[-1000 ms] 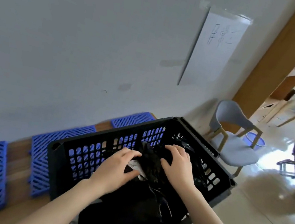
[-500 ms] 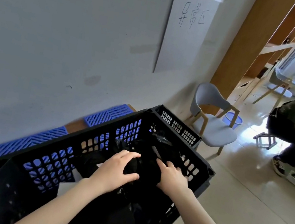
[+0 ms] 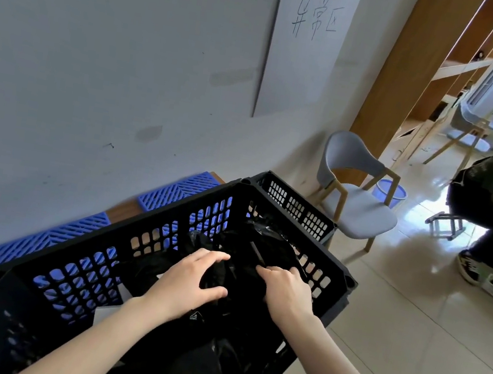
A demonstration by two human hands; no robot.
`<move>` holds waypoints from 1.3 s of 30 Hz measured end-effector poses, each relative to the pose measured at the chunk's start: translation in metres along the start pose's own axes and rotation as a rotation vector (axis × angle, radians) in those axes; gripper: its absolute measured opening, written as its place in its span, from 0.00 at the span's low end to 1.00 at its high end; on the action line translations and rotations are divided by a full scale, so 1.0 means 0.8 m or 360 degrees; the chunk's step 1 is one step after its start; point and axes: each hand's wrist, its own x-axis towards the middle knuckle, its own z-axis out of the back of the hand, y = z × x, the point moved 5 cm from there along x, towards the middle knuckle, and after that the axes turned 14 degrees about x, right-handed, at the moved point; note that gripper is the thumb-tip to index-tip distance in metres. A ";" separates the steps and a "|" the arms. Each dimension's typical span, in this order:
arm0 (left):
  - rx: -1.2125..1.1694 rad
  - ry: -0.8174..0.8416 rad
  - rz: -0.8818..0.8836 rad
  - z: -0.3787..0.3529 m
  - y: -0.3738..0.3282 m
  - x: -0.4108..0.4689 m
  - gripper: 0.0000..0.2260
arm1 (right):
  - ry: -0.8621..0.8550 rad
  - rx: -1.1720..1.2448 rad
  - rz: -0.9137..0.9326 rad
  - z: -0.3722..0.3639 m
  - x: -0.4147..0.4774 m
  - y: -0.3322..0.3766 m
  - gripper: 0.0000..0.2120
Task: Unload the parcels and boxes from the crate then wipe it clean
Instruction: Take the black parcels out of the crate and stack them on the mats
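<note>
**boxmover:** So which step is this? Wiping yet?

**crate_guy:** Nope, unloading. The crate (image 3: 119, 234) is nowhere near empty and there's no cloth in sight. Both hands are down inside it on the same black parcel (image 3: 244, 251), the soft plastic-bag kind.

**boxmover:** Actually holding it, or just poking around?

**crate_guy:** Holding, I'd say. The left hand (image 3: 189, 285) has its fingers (image 3: 214, 255) curled over the top of a bunch of the plastic, with the thumb closing in from underneath, so it's a proper pinch. The right hand (image 3: 286, 291) has its fingers (image 3: 270, 271) hooked down into the other side of the bag. The bulk of the parcel sits between the two sets of fingertips and just beyond them, toward the far corner.

**boxmover:** And the rest?

**crate_guy:** More black bags (image 3: 193, 357) under the wrists, closer to the body. Honestly it's black on black in there, so I can't tell where one parcel ends and the next starts.

**boxmover:** Next move?

**crate_guy:** My guess is to lift straight up, clear the rim, and set it down outside. The plastic's floppy, so a tight grip matters or it'll sag and snag on the wall.
</note>
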 end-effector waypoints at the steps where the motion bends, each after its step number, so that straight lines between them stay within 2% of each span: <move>1: -0.0006 -0.0002 0.0003 0.001 0.000 0.001 0.27 | -0.0025 0.0002 0.0019 0.002 -0.002 0.001 0.25; 5: -0.0022 0.0005 0.0018 0.003 -0.003 0.000 0.29 | -0.0159 0.0025 0.0075 0.013 -0.016 0.008 0.22; 9: -0.0058 0.0012 0.0038 0.007 -0.011 -0.005 0.34 | -0.0281 -0.0002 0.0176 0.031 -0.031 0.013 0.24; 11: -0.0065 -0.0019 0.0026 0.012 -0.019 -0.007 0.37 | -0.0366 0.0009 0.0248 0.045 -0.038 0.017 0.22; 14: -0.0053 -0.0085 -0.0002 0.023 -0.032 -0.009 0.41 | -0.0576 0.0069 0.0422 0.066 -0.053 0.033 0.16; 17: -0.0023 -0.0166 -0.0043 0.037 -0.046 -0.014 0.44 | -0.0868 0.0178 0.0616 0.085 -0.063 0.049 0.14; 19: -0.0077 -0.0208 -0.0076 0.048 -0.055 -0.018 0.45 | -0.0958 0.0265 0.0726 0.098 -0.068 0.059 0.11; 24: -0.0339 -0.0465 -0.0053 0.078 -0.066 -0.035 0.48 | -0.1038 0.0330 0.0951 0.129 -0.088 0.082 0.10; 32: -0.0600 -0.0912 0.0064 0.142 -0.067 -0.088 0.49 | -0.1167 0.0670 0.1236 0.187 -0.128 0.153 0.10; 35: -0.0580 -0.1050 0.0104 0.167 -0.055 -0.119 0.47 | -0.1131 0.0933 0.1229 0.200 -0.132 0.186 0.12; 39: -0.0371 -0.1123 0.0157 0.197 -0.032 -0.167 0.45 | -0.0987 0.1289 0.1200 0.196 -0.132 0.240 0.14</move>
